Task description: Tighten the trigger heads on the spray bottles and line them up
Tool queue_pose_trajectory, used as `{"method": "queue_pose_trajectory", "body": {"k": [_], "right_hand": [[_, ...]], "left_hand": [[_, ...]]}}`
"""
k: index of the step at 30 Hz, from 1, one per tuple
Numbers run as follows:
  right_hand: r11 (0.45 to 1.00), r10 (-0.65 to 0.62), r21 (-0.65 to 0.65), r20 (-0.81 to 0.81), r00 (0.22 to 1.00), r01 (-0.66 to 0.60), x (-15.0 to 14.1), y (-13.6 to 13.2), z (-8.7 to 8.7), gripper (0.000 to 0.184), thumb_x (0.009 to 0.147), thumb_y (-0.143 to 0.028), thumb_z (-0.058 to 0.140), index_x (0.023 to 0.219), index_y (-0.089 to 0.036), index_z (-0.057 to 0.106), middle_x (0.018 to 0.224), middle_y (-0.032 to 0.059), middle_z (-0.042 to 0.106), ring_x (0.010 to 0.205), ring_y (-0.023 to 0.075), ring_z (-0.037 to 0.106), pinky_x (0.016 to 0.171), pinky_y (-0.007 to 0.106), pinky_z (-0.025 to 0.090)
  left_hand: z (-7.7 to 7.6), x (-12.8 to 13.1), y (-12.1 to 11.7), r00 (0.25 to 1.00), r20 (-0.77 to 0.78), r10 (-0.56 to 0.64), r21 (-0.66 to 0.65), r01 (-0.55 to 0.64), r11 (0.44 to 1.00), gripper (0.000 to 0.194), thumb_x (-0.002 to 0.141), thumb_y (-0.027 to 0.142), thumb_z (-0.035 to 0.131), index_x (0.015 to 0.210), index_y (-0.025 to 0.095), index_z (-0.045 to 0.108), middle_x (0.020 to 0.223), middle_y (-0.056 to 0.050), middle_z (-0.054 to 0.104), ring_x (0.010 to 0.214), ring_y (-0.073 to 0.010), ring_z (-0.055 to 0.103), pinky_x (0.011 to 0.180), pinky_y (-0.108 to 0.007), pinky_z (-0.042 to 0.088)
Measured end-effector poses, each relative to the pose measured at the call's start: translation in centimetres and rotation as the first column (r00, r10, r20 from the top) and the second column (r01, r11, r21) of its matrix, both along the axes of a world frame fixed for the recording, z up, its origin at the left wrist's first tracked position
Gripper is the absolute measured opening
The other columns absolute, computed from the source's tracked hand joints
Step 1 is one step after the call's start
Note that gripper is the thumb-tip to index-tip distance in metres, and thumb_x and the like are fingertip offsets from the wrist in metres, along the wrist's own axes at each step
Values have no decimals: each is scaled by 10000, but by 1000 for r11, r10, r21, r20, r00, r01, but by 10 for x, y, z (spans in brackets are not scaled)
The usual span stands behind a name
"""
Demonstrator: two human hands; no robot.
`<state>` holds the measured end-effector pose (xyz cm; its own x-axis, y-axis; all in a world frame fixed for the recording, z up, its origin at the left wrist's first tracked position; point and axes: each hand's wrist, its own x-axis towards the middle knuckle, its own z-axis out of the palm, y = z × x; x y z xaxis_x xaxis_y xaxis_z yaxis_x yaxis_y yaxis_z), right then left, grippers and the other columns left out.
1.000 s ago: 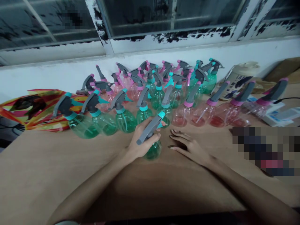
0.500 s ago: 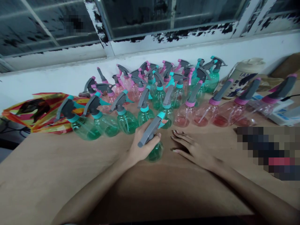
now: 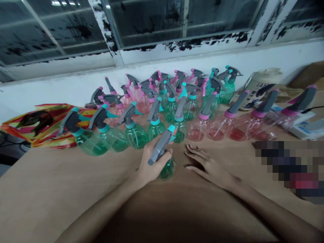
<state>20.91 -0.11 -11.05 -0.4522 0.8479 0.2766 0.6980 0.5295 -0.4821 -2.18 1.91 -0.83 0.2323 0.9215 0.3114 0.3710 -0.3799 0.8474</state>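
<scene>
My left hand [image 3: 152,160] is wrapped round the neck of a green spray bottle [image 3: 168,169] with a grey and turquoise trigger head. Its base appears to stand on the table [image 3: 88,189], and part of its neck is hidden by my fingers. To the right, my right hand [image 3: 206,163] rests on the tabletop with its fingers stretched out, apart from the bottle and holding nothing. Just beyond my hands runs a front row of spray bottles: green ones [image 3: 136,135] on the left, pink ones [image 3: 196,130] on the right.
More pink and green spray bottles [image 3: 172,106] crowd behind the front row, towards the wall. A striped plastic bag [image 3: 60,138] lies at the left. At the right stand a pale printed container [image 3: 263,84] and a white and blue object [image 3: 306,126]; a blurred-out patch lies nearer.
The whole view has shifted slightly, with the scene sitting a little lower. My left hand keeps its hold on the green spray bottle, and my right hand stays in place.
</scene>
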Motion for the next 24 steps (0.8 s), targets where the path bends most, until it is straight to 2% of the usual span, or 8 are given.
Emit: {"method": "queue_pose_trajectory", "body": {"k": [5, 11, 17, 21, 24], "right_hand": [[1000, -7, 20, 14, 1000, 7, -3, -2, 2, 507, 906, -432, 501, 1360, -210, 472, 1432, 81, 461, 1358, 245, 351, 1118, 498, 302], [999, -22, 45, 29, 999, 21, -6, -4, 3, 493, 913, -411, 495, 1360, -203, 471, 1432, 84, 460, 1358, 239, 351, 1121, 495, 296], [997, -28, 78, 102, 994, 20, -8, -6, 2, 525, 931, -406, 460, 1402, -179, 409, 1450, 92, 432, 1374, 232, 319, 1130, 483, 282], [994, -35, 107, 171, 985, 17, -10, -9, 2, 559, 936, -418, 446, 1427, -165, 361, 1464, 99, 407, 1383, 233, 296, 1129, 480, 283], [992, -30, 126, 185, 982, 7, -11, -11, 1, 579, 933, -424, 447, 1437, -158, 342, 1477, 107, 380, 1389, 241, 276, 1126, 486, 285]], "left_hand": [[-2, -1, 2, 999, 33, -40, -7, 40, 999, 308, 790, 234, 597, 1095, 223, 638, 945, -47, 719, 805, -207, 677, 710, -316, 532], [1, 0, 1, 993, 84, -85, -24, 87, 996, 240, 809, 219, 589, 1038, 239, 654, 1029, -41, 706, 910, -212, 672, 801, -333, 537], [7, 2, -1, 986, 124, -110, -102, 123, 987, 382, 817, 211, 593, 1197, 244, 570, 1234, -60, 625, 1017, -217, 640, 833, -330, 528], [6, 1, 1, 985, 113, -131, -88, 141, 986, 357, 833, 194, 578, 1184, 263, 575, 1242, -51, 613, 1016, -208, 639, 851, -335, 521], [5, 1, 2, 987, 100, -127, -64, 133, 989, 283, 826, 197, 593, 1103, 252, 602, 1178, -49, 640, 975, -201, 651, 830, -326, 522]]}}
